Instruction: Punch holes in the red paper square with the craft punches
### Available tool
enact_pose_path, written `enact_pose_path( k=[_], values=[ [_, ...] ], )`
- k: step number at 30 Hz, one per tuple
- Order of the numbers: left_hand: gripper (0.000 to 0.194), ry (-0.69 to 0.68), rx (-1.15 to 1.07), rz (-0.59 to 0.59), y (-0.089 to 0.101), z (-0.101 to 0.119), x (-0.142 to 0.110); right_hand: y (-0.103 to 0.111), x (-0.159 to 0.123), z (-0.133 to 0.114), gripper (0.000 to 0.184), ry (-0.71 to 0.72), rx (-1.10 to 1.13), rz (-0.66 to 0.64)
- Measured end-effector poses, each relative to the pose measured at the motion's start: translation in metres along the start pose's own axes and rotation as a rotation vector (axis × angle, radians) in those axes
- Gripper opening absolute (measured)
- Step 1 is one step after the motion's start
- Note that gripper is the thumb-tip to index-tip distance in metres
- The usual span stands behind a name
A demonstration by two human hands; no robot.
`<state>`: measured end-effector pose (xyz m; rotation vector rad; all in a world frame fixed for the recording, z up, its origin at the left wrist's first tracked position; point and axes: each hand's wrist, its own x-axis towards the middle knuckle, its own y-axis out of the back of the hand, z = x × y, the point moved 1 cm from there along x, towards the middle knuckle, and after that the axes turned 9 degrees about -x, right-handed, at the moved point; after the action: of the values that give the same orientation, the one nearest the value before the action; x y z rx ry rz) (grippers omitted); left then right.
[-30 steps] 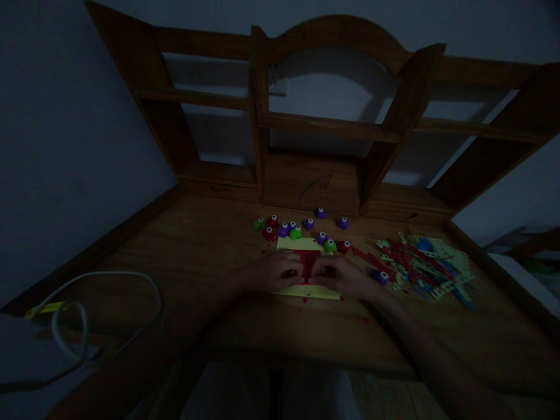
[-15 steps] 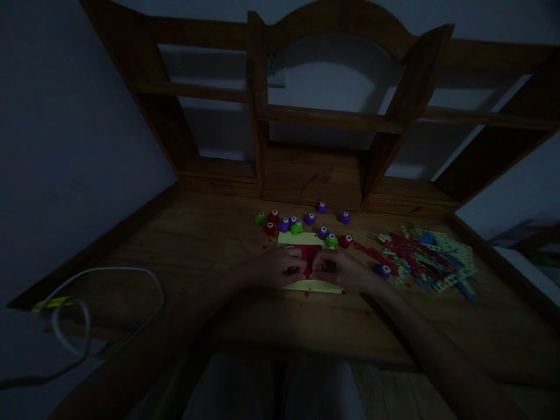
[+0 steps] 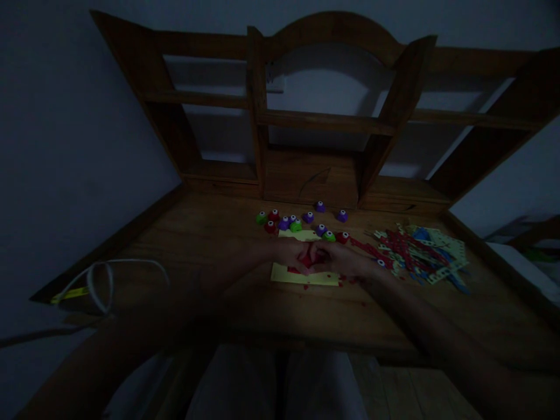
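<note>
My left hand (image 3: pixel 290 252) and my right hand (image 3: pixel 336 256) meet over a yellow sheet (image 3: pixel 321 280). Their fingers are closed around a piece of red paper (image 3: pixel 307 260), which shows between them and looks bent. The fingertips partly cover it, and the dim light hides its exact shape. Part of the yellow sheet lies hidden beneath the hands. Just beyond it stand several small punch-like pieces with white eye-like tops, among them a green one (image 3: pixel 296 226), a purple one (image 3: pixel 321 229) and a red one (image 3: pixel 342 238).
A pile of red, yellow and blue perforated strips (image 3: pixel 415 251) lies on the right of the wooden desk (image 3: pixel 210 227). Small red scraps are scattered near the sheet. A white cable (image 3: pixel 131 261) loops at the left. A wooden shelf unit (image 3: pixel 324 119) rises at the back.
The red paper lay flatter on the yellow sheet before; now it is bent between my fingers. My hands have drawn closer together. The whole view has shifted slightly.
</note>
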<state>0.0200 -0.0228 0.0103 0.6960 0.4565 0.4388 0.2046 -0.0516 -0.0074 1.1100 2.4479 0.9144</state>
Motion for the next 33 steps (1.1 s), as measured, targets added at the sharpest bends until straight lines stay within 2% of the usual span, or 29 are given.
enact_pose_path(
  k=[4, 10, 13, 17, 21, 29, 33],
  values=[
    [0.033, -0.007, -0.041, -0.033, 0.002, -0.002, 0.002, 0.009, 0.012, 0.002, 0.029, -0.047, 0.036, -0.181],
    [0.038, 0.007, 0.02, -0.031, 0.005, 0.001, -0.003, 0.022, 0.022, 0.002, 0.037, -0.098, -0.207, -0.27],
    [0.038, 0.008, 0.011, -0.035, 0.007, -0.002, -0.004, 0.026, 0.027, -0.005, 0.041, -0.122, -0.267, -0.4],
    [0.042, -0.013, 0.001, -0.078, 0.011, -0.011, -0.005, 0.032, 0.03, -0.009, 0.048, -0.209, -0.284, -0.544],
    [0.045, -0.092, 0.021, -0.157, 0.018, -0.014, -0.006, 0.04, 0.025, -0.006, 0.048, -0.286, -0.189, -0.687],
    [0.044, -0.141, -0.002, -0.268, 0.026, -0.013, 0.001, 0.044, 0.021, -0.002, 0.044, -0.334, -0.082, -0.8],
    [0.044, -0.072, -0.071, -0.305, 0.029, -0.014, 0.0, 0.042, 0.02, -0.005, 0.04, -0.348, -0.082, -0.726]
  ],
)
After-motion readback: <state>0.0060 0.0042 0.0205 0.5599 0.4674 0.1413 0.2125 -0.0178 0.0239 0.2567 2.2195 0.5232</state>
